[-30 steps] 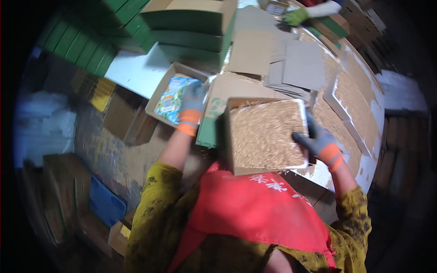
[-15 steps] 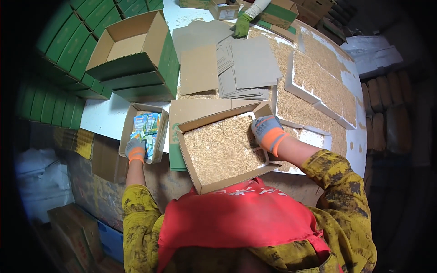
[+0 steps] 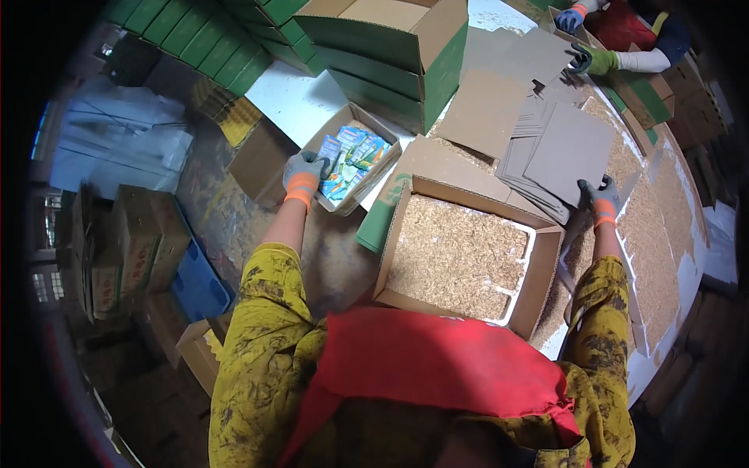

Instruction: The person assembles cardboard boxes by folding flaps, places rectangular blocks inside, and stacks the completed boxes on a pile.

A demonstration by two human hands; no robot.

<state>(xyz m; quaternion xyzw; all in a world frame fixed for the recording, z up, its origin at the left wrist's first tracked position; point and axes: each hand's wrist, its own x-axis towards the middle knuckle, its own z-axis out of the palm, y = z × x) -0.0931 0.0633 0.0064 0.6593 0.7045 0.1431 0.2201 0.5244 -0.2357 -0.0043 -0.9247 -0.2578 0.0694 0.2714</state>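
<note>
My left hand [image 3: 304, 173], in a grey and orange glove, is at the left rim of a small carton [image 3: 385, 170] of blue, green and orange packets [image 3: 367, 147]. Its fingers are closed on a blue packet [image 3: 330, 148] by the rim. My right hand [image 3: 599, 199], gloved alike, has its fingers apart at the right edge of a stack of grey cardboard sheets [image 3: 569, 148]. In front of me sits an open cardboard box [image 3: 546, 269], tilted slightly. It holds a white-edged tray [image 3: 521, 279] filled with pale, straw-coloured flakes [image 3: 452, 257].
Green boxes [image 3: 382, 86] are stacked behind the small carton. Flake-filled trays [image 3: 651, 257] lie to the right. A co-worker's green-gloved hand [image 3: 597, 60] is beyond the sheets. Boxes [image 3: 140, 242] and a blue crate [image 3: 203, 281] stand at lower left.
My right hand has left the tray in the open box and reached out to the grey sheets. My left hand has shifted to the small carton's left rim. The view has turned left.
</note>
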